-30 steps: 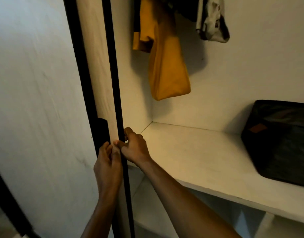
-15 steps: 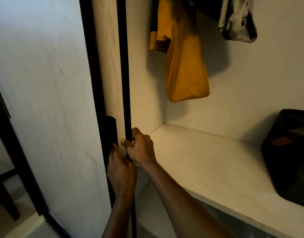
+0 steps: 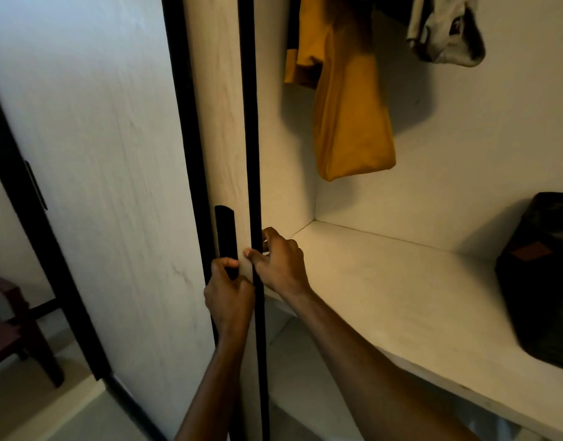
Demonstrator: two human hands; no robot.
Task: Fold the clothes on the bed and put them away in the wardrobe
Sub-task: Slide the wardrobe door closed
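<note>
both hands on the door point(image 3: 219, 122), centre-left of frame. left hand point(image 3: 229, 297) has fingers curled round the lower end of the black handle point(image 3: 225, 237). right hand point(image 3: 280, 262) is hooked on the door's black edge strip, thumb on the front face, fingers curled behind it. so both are clamped on the door and neither carries clothing.

wardrobe point(image 3: 464, 154) interior fills the right half. shelf point(image 3: 385, 297) runs centre to lower right, with a dark bag point(image 3: 541, 275) at the right edge. yellow garment point(image 3: 347, 100) hangs at top centre, a grey one point(image 3: 445, 30) at top right. bed and the clothes to fold are out of view, can't say where they are.

my read: step in hand is moving the door to get access, so the task proper is barely begun. can't tell from this whether it slides or swings.

how i'd do it:
- drive from the handle, use the right hand only to steady
- keep the right fingers out of the gap behind the edge, pinch risk against the side panel
- move it smooth and square so it doesn't rack or bind
- open it fully, folded stacks need the whole shelf width
- bare shelf left of the bag looks like the drop spot
</note>
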